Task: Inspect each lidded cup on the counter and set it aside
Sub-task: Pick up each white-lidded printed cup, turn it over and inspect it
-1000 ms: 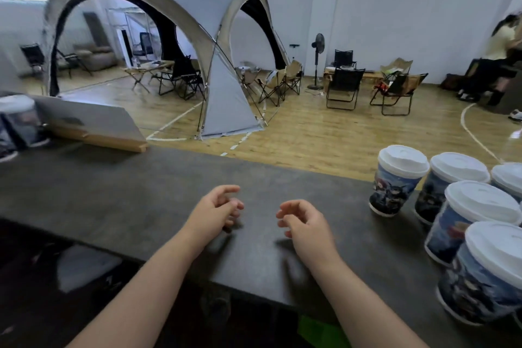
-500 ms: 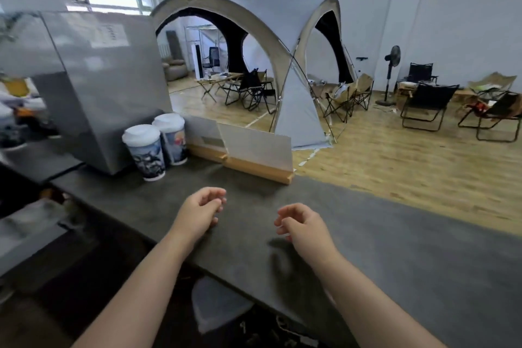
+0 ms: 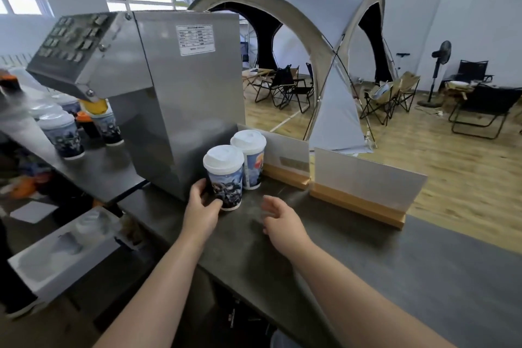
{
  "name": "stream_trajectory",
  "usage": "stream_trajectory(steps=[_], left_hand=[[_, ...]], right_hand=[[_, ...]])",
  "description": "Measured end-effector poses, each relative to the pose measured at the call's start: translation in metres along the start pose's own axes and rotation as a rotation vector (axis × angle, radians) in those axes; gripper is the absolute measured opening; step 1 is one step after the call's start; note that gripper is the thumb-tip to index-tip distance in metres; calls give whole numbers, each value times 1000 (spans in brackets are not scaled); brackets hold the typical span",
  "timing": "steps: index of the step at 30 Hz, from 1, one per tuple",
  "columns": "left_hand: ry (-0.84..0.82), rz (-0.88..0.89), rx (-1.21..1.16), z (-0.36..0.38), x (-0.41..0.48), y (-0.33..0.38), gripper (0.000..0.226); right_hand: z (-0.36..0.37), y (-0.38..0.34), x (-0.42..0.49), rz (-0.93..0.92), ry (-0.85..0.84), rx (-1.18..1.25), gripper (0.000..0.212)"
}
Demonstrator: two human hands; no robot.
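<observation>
Two printed paper cups with white lids stand on the dark counter (image 3: 367,277) beside a steel machine. My left hand (image 3: 201,207) wraps its thumb and fingers round the lower part of the nearer cup (image 3: 224,176), which stands upright on the counter. The second cup (image 3: 250,159) stands just behind it, to the right. My right hand (image 3: 282,219) hovers over the counter a little right of the nearer cup, fingers relaxed and holding nothing.
A steel machine (image 3: 169,87) with a button panel rises left of the cups. More lidded cups (image 3: 63,133) stand on a lower shelf at the far left. Two sign boards in wooden bases (image 3: 358,200) line the counter's far edge. A tent and folding chairs fill the room behind.
The view swung left from the cups at the right to the machine. My left hand reached forward and took hold of the nearer cup; my right hand moved forward and opened.
</observation>
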State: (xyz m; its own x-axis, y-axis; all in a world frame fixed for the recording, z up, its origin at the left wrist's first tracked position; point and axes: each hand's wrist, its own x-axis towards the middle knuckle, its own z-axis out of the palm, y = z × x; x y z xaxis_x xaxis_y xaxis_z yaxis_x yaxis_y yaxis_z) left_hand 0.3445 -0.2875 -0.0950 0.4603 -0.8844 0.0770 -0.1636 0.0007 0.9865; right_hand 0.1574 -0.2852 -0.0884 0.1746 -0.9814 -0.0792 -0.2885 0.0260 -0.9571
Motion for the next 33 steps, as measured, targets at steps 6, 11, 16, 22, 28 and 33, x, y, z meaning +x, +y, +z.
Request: stream_trajectory(steps=[6, 11, 16, 22, 28, 33], left_hand=[[-160, -57, -42, -1, 26, -7, 65], [-199, 25, -29, -3, 15, 0, 54], [-339, 17, -124, 14, -19, 14, 40], [-701, -29, -139, 82, -62, 40, 38], [-832, 85, -250, 160, -120, 61, 53], [-924, 148, -306, 204, -159, 61, 85]], right_hand=[[28, -22, 38, -19, -167, -151, 84], [32, -16, 40, -77, -136, -70, 81], [-9, -10, 6, -168, -36, 26, 79], [-104, 22, -53, -188, 141, 35, 77], [-193, 59, -116, -174, 301, -127, 75], [-237, 80, -149, -187, 357, -186, 79]])
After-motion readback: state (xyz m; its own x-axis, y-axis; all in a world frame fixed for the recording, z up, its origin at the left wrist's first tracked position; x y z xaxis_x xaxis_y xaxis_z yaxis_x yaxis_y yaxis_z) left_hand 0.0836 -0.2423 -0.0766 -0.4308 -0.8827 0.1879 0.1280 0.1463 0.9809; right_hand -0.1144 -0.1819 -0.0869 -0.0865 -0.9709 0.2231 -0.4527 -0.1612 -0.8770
